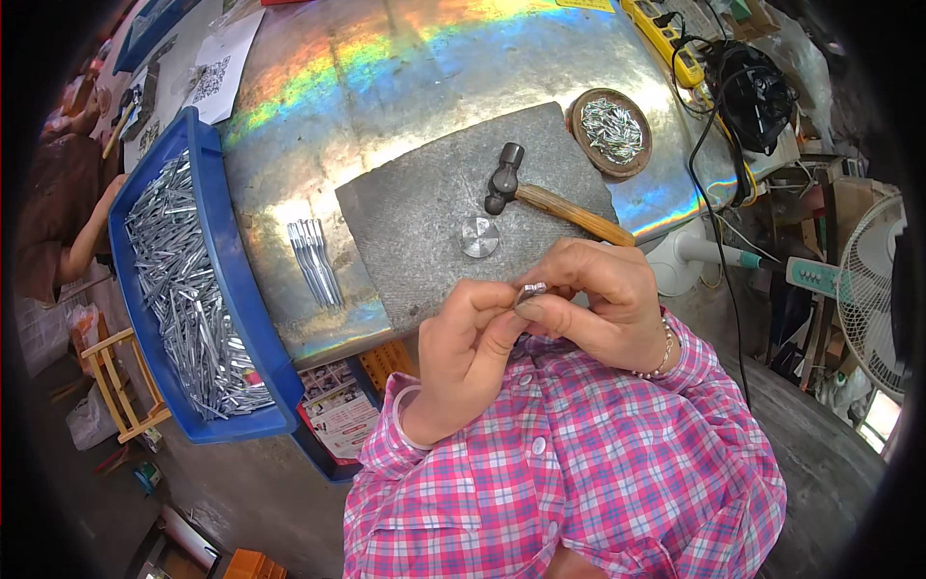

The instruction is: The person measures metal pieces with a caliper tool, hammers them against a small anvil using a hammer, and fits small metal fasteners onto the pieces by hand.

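Observation:
My left hand (468, 352) and my right hand (603, 299) meet in front of my chest, over the near edge of the table. Both are closed, pinching one small silver metal piece (531, 289) between thumbs and fingers. Most of that piece is hidden by the fingers. Just beyond lies a dark grey slab (405, 217) with a round metal disc (479, 236) and a ball-peen hammer (550, 198) on it. The hammer's wooden handle points toward my right hand. Left of the slab, several slim silver metal pieces (314, 262) lie side by side.
A blue bin (256, 328) heaped with slim metal pieces stands at the left. A round bowl (580, 121) of small metal pins sits at the slab's far right corner. Cables, a yellow power strip (666, 43) and a fan (873, 289) are on the right. A co-worker's arm (92, 232) shows far left.

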Motion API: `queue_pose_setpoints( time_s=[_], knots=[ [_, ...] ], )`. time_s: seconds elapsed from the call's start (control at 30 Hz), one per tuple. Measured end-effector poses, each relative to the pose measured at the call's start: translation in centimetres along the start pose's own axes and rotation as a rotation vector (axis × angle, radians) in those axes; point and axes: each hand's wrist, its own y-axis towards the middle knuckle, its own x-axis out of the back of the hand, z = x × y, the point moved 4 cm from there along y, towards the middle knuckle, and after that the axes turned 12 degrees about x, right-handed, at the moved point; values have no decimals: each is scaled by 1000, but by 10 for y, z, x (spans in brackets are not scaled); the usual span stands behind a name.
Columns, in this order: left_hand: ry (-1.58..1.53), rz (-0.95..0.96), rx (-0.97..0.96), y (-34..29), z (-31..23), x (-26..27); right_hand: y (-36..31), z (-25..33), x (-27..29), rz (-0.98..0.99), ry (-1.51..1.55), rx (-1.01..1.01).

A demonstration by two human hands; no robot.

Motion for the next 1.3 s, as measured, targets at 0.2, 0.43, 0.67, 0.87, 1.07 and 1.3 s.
queue_pose_setpoints(
  time_s=[0.2, 0.43, 0.67, 0.87, 1.07, 1.3],
  knots=[
    [103, -19, -15, -3, 3, 2, 4, 5, 3, 140, -155, 133],
    [29, 73, 135, 3, 2, 1, 1, 3, -2, 120, 7, -80],
    [-268, 189, 478, 19, 10, 5, 9, -28, -3, 21, 369, -377],
    [-349, 258, 600, 24, 8, 10, 14, -34, -3, 11, 359, -416],
    [-317, 244, 564, 28, 10, 15, 17, -38, -7, -17, 396, -448],
    [-332, 281, 607, 39, 9, 16, 21, -48, -5, -44, 432, -482]
  ],
)
